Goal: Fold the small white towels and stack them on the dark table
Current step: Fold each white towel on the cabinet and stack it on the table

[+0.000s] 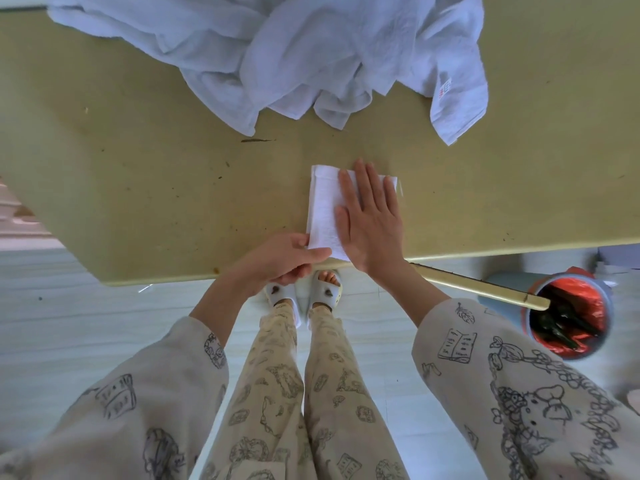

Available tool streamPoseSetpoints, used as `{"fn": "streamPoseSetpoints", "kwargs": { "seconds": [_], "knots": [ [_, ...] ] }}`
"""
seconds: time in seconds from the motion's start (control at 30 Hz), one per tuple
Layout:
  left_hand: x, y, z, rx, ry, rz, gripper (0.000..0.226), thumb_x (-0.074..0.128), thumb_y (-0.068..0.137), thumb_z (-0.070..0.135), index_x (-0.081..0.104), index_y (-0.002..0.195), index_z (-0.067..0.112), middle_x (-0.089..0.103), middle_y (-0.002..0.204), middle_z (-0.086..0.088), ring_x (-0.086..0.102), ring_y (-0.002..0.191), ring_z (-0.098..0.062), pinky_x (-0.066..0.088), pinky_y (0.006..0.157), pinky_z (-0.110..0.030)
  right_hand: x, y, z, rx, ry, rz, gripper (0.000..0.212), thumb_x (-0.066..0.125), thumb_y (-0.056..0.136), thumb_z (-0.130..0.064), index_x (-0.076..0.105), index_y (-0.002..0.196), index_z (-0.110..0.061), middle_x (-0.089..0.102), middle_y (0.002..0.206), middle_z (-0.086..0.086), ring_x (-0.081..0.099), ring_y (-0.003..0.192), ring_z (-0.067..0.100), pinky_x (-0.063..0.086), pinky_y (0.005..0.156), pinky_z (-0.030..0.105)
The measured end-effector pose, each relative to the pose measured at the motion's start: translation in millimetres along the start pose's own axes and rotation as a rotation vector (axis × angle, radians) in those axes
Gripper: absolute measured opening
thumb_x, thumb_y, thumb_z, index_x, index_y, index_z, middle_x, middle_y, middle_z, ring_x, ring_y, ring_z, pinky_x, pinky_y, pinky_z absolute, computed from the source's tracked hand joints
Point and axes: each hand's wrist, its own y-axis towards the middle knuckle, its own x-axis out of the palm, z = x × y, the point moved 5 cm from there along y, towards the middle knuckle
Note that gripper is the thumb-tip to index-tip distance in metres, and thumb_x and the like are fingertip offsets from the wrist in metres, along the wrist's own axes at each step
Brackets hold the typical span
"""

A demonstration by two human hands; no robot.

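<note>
One head-worn wide-angle view looks steeply down from close above the near edge of the olive-yellow flat table [138, 168], facing forward across it.

A round bin [568, 315] lined with a red bag stands on the pale tiled floor [69, 327] well right of and below the grip, a pale stick [481, 287] slanting into it, and two white slippers [304, 292] just beneath.

The right hand [369, 216] is covering the folded towel's [323, 209] right half; the picture's top edge is cutting off the far towel pile [277, 46].
</note>
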Motion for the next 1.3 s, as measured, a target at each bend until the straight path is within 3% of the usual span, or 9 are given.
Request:
{"fn": "streamPoseSetpoints", "kwargs": {
  "seconds": [0.17,0.33,0.43,0.5,0.53,0.63,0.73,1.13,1.3],
  "knots": [
    [-2.1,6.3,0.7,-0.04,0.065,-0.015,0.047,0.052,0.089,0.048,0.045,0.056,0.016,0.049,0.042,0.007,0.028,0.034,-0.007,0.021,0.045,-0.022,0.2,0.0,-0.3,0.007,0.01,-0.011,0.052,0.027,0.096,-0.032,0.037,0.142,-0.008,0.034,0.148,0.019,0.031,0.138,0.032,0.013,0.114,0.043],
    [-10.3,0.8,-13.7,-0.086,-0.089,0.134,0.039,0.053,0.089,0.044,0.051,0.068,0.013,0.054,0.056,0.001,0.033,0.034,-0.006,0.026,0.037,-0.016,-0.3,0.4,-1.0,0.017,0.01,-0.026,0.053,0.025,0.096,-0.033,0.036,0.142,-0.008,0.033,0.148,0.02,0.031,0.138,0.033,0.011,0.114,0.043],
    [-17.0,-10.0,-11.1,0.038,-0.001,0.527,0.033,0.045,0.095,0.038,0.057,0.082,0.011,0.057,0.062,0.002,0.045,0.045,-0.009,0.037,0.05,-0.023,0.6,0.5,-0.8,0.021,-0.002,-0.029,0.053,0.025,0.096,-0.033,0.036,0.142,-0.009,0.033,0.148,0.019,0.031,0.138,0.032,0.011,0.114,0.042],
    [-16.5,-24.3,6.6,0.352,0.329,0.899,0.023,0.041,0.097,0.027,0.056,0.099,0.009,0.06,0.08,0.0,0.055,0.066,-0.015,0.041,0.064,-0.027,0.9,0.3,-0.7,0.018,0.0,-0.028,0.053,0.026,0.096,-0.033,0.036,0.142,-0.008,0.033,0.148,0.02,0.03,0.138,0.032,0.011,0.114,0.042],
    [-6.8,-27.1,17.5,0.523,0.531,0.97,0.022,0.039,0.096,0.019,0.056,0.106,0.008,0.061,0.092,-0.004,0.057,0.08,-0.018,0.042,0.071,-0.029,1.3,0.1,-0.8,0.015,0.002,-0.03,0.053,0.026,0.096,-0.033,0.036,0.142,-0.008,0.032,0.148,0.02,0.03,0.138,0.032,0.011,0.114,0.043],
    [23.8,0.6,28.2,0.783,0.931,0.919,0.037,0.037,0.091,0.01,0.051,0.124,0.004,0.055,0.127,-0.011,0.05,0.12,-0.025,0.04,0.098,-0.034,1.7,-0.5,-0.5,0.015,-0.002,-0.025,0.052,0.027,0.096,-0.032,0.036,0.142,-0.009,0.034,0.148,0.019,0.031,0.138,0.031,0.012,0.114,0.042],
    [22.1,28.6,26.5,0.709,1.057,0.847,0.046,0.03,0.093,0.013,0.039,0.137,0.002,0.039,0.145,-0.011,0.033,0.136,-0.023,0.033,0.108,-0.044,2.7,-1.0,0.0,0.006,-0.009,-0.025,0.052,0.025,0.097,-0.033,0.034,0.143,-0.01,0.034,0.148,0.018,0.03,0.139,0.03,0.012,0.114,0.042],
    [4.9,36.3,10.6,0.573,1.318,0.726,0.055,0.022,0.097,0.03,0.019,0.145,0.004,0.016,0.155,-0.009,0.02,0.142,-0.022,0.022,0.112,-0.051,-2.5,2.4,0.0,0.014,-0.031,-0.149,0.055,0.026,0.095,-0.034,0.037,0.141,-0.008,0.039,0.145,0.019,0.037,0.135,0.033,0.013,0.112,0.043],
    [-5.4,16.0,17.0,0.641,1.073,0.71,0.05,0.024,0.094,0.025,0.036,0.139,0.008,0.034,0.149,-0.005,0.024,0.14,-0.024,0.02,0.113,-0.05,-26.5,9.4,0.3,0.102,0.004,-0.105,0.041,0.037,0.088,-0.026,0.062,0.117,-0.012,0.063,0.114,0.011,0.061,0.101,0.032,0.045,0.088,0.044]
  ]
}}
